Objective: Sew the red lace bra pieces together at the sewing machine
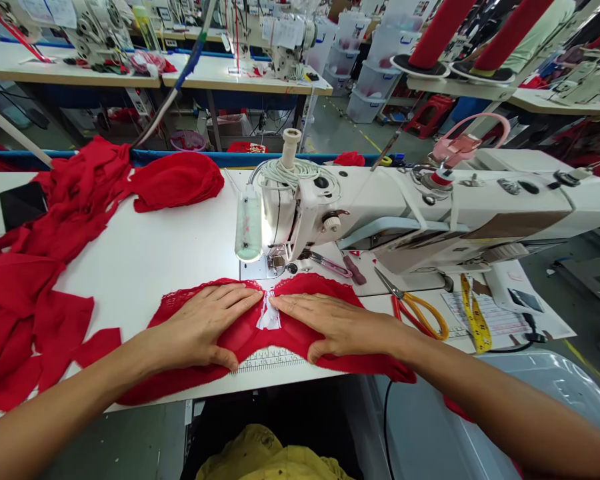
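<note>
A red lace-edged bra piece (290,335) lies spread on the white sewing table (180,240), with a white patch (269,312) at its centre. My left hand (210,320) rests flat on the left cup, fingers stretched toward the patch. On the right cup lies my right hand (335,323), also flat, its fingertips beside the patch's right edge. Just beyond the fabric stands the needle end of a white sewing machine (300,213), its presser foot (277,260) apart from the fabric. Under the fabric's front edge shows a printed ruler strip (273,360).
Heaps of red fabric (80,207) cover the table's left side. Orange-handled scissors (415,307), pink tweezers (333,264) and a yellow tape measure (474,313) lie to the right. A grey plastic bin (545,380) stands at the lower right.
</note>
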The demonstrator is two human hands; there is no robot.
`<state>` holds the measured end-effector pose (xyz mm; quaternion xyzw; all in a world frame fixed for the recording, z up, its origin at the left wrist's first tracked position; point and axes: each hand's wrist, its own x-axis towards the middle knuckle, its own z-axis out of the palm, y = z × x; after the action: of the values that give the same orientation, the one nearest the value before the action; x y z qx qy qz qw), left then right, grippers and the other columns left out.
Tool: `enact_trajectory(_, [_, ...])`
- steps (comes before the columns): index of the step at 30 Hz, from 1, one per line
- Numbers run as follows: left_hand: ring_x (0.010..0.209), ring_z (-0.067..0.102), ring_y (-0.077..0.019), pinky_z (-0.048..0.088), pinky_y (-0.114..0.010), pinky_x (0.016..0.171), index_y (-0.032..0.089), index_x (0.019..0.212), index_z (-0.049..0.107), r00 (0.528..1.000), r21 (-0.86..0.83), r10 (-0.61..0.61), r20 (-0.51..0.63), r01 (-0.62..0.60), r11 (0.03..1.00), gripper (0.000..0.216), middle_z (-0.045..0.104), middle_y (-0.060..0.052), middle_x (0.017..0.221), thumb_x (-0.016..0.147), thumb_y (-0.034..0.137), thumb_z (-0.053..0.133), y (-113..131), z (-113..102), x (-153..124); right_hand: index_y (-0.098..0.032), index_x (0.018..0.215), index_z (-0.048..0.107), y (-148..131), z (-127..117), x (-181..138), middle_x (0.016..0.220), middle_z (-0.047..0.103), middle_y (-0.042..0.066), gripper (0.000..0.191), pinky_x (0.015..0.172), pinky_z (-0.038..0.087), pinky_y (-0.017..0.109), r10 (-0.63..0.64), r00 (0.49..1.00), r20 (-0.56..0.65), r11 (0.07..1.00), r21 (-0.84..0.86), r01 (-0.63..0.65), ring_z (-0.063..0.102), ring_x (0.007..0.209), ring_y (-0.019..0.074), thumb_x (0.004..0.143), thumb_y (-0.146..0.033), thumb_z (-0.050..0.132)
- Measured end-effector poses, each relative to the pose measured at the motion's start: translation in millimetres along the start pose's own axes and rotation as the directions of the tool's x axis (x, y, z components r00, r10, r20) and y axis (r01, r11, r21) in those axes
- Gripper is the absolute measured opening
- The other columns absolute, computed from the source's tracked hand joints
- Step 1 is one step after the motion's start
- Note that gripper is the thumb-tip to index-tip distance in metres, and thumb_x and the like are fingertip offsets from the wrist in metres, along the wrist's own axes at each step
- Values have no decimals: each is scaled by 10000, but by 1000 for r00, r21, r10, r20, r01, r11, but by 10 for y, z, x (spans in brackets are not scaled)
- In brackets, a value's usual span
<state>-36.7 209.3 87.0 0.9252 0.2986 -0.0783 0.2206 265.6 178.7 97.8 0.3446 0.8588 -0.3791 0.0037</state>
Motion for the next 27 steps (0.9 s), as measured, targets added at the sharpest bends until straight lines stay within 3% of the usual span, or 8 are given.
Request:
enact_trajectory(11, [1498,252,-355,225,-476,1194,259,1607,172,999,-30,-32,32,33,999,1088,223,-109,1666,777,734,691,42,-26,-12,-290,1618,113,-85,-57,23,1687,131,66,976,1247,194,501,102,988,114,994,15,-104,161,1544,314,876,-346,744])
enact_trajectory(20, [1498,262,-352,236,-483,1192,268,1600,198,1000,-57,-22,-4,22,998,1086,252,-113,1656,761,697,738,34,-7,-16,-298,1614,147,-91,-41,23,1684,158,53,966,1247,194,492,109,988,111,994,10,-110,173,1543,302,862,-309,754])
enact_trajectory(27, [1500,254,-344,235,-482,1193,290,1599,195,1000,-45,-15,-14,14,999,1071,237,-97,1663,767,711,722,20,10,-30,-310,1608,179,-77,-28,15,1672,210,54,951,1244,217,467,40,998,52,999,8,-41,222,1530,298,860,-303,767])
